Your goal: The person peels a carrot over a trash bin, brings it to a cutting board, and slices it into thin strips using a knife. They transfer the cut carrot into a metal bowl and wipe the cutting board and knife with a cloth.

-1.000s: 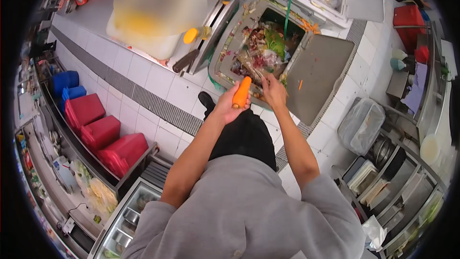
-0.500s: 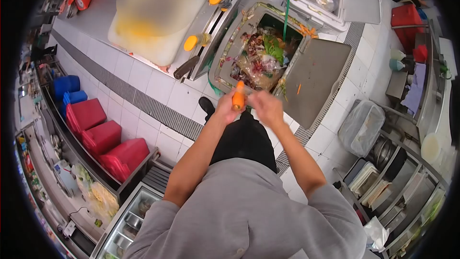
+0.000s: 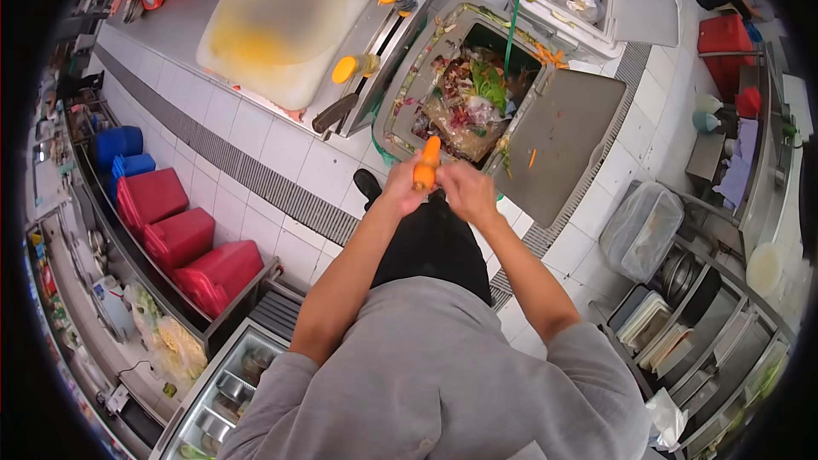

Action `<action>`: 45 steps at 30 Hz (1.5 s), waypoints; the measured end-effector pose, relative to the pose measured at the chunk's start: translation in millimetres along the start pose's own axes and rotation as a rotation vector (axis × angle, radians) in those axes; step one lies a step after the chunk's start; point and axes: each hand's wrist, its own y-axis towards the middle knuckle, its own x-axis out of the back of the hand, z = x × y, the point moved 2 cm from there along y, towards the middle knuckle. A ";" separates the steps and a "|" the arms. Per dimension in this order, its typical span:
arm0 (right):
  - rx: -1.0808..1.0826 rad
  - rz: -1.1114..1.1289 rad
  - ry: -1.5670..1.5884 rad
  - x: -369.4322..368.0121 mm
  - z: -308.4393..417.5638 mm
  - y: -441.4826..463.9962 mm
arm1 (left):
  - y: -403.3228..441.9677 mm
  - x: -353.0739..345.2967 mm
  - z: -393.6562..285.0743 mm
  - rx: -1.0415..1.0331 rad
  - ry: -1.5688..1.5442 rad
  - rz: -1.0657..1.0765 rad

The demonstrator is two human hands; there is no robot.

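An orange carrot (image 3: 425, 172) points toward the waste bin (image 3: 385, 123), held in front of my waist. My left hand (image 3: 402, 186) is closed around it from the left side. My right hand (image 3: 467, 191) is closed against the carrot's right side; whatever tool it grips is hidden by the fingers. Beneath and beyond the carrot, the bin is full of food scraps, with green leaves (image 3: 488, 85) and crumpled clear plastic. Orange peelings (image 3: 550, 56) lie on the bin's far right rim.
A grey lid (image 3: 558, 145) hangs open right of the bin. Left of it, a steel counter carries a stained white cutting board (image 3: 319, 64), yellow-capped bottles (image 3: 345, 70) and a dark-handled tool (image 3: 335, 113). A white cooler (image 3: 558, 21) stands behind. Red containers (image 3: 220, 277) line the left.
My right hand, blurred and slightly off the carrot before, now rests against it. The carrot has shifted slightly to the right in view and remains in my left hand.
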 end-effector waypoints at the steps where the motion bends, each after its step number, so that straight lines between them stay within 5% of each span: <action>1: -0.182 0.014 -0.184 -5.1 -34.0 12.6 | 1.8 5.1 0.4 -0.001 0.001 0.001; 3: -0.381 0.029 -0.367 1.2 -55.8 8.1 | -3.0 9.6 6.8 0.116 -0.042 0.282; 6: -0.497 -0.095 -0.246 10.1 -48.4 5.9 | -7.1 0.3 0.5 0.127 -0.114 0.196; 8: -0.145 -0.175 -0.059 19.8 -4.0 -4.9 | -16.1 -15.9 -5.1 0.083 -0.084 0.062; 9: -0.143 -0.175 -0.061 23.4 12.5 -8.4 | -18.8 -18.0 -7.8 0.039 -0.053 -0.078; 11: 0.033 0.002 -0.128 20.7 41.8 -15.2 | -2.0 3.0 1.9 0.027 -0.068 -0.006; 15: 0.035 -0.010 -0.106 0.7 12.5 2.1 | 9.6 4.5 -6.1 -0.093 -0.086 0.048; 20: -0.425 -0.159 -0.260 7.7 -46.5 36.2 | -3.5 -9.8 -7.9 0.046 -0.015 0.131; 22: -0.396 -0.154 -0.160 22.7 -16.1 21.2 | -2.0 -13.2 -5.4 0.006 0.020 0.020; 25: -0.069 -0.043 0.014 23.2 22.8 8.4 | 7.6 -8.0 0.2 -0.021 -0.088 -0.034; 28: -0.077 -0.024 -0.085 6.3 -7.5 12.6 | -1.6 -7.5 -0.9 0.059 -0.040 0.024; 30: -0.384 -0.037 -0.249 13.1 -49.3 31.8 | -15.0 -4.4 7.8 0.063 -0.027 0.088; 32: -0.402 -0.108 -0.155 21.4 -50.1 37.7 | -14.0 -12.1 -1.3 0.105 -0.122 0.317; 34: -0.455 -0.132 -0.048 27.6 -18.0 10.4 | -13.6 -13.3 0.3 0.073 -0.070 0.124; 36: 0.033 0.001 0.031 28.6 21.7 3.3 | -14.4 -21.2 -10.8 -0.001 -0.006 -0.096; 37: 0.033 0.004 0.036 22.5 22.4 3.6 | -7.6 -11.2 -8.6 -0.038 -0.069 0.040; 40: -0.029 -0.034 -0.006 10.2 -8.6 19.6 | -2.2 -0.1 -8.3 0.028 -0.026 0.141; 42: -0.420 0.039 -0.283 15.3 -48.8 39.3 | -10.8 -6.6 -3.4 0.040 -0.010 0.181; 45: -0.431 -0.101 -0.105 23.2 -36.8 26.8 | -21.2 -24.4 -11.7 0.002 0.032 0.111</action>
